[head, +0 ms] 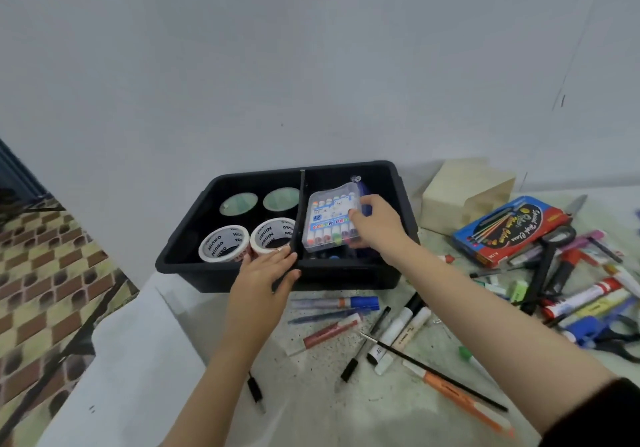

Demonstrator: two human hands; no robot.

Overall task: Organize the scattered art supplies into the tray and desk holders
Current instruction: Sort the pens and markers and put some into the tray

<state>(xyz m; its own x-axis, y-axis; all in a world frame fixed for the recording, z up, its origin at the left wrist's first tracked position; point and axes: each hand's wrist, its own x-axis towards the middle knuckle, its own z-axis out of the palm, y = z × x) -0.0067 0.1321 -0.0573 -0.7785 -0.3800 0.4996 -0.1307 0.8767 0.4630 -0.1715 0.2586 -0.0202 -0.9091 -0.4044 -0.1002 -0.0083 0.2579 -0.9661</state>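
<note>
Grey wall [311, 48] is filling the upper half of the frame; tiled floor [41, 256] is showing at lower left. Speckled pale table [311, 394] is running across the lower part.

- Black tray [346, 278] is sitting at centre frame against the wall, and a divider [302, 197] is splitting it into left and right compartments.
- Left compartment is holding two white tape rolls [224, 242] at the front and two green round lids [239, 204] behind them.
- Right hand [377, 223] is gripping the pen pack [329, 221] by its right edge, fingers curled on it. The pack is tilting over the right compartment, just beside the divider. Whether it is touching the tray floor, cannot tell.
- Left hand [266, 273] is resting on the tray's front rim at the foot of the divider, fingers fairly straight and holding nothing, close to the nearer tape roll.
- Wooden holder [464, 197] is standing right of the tray, near the wall.
- Blue box [509, 228] is lying just right of the holder; black scissors [545, 266] and a heap of markers are crowding the right edge.
- Blue marker [346, 302], red marker [329, 334], brush [440, 374] and orange pen [457, 394] are lying loose on the table in front of the tray.
</note>
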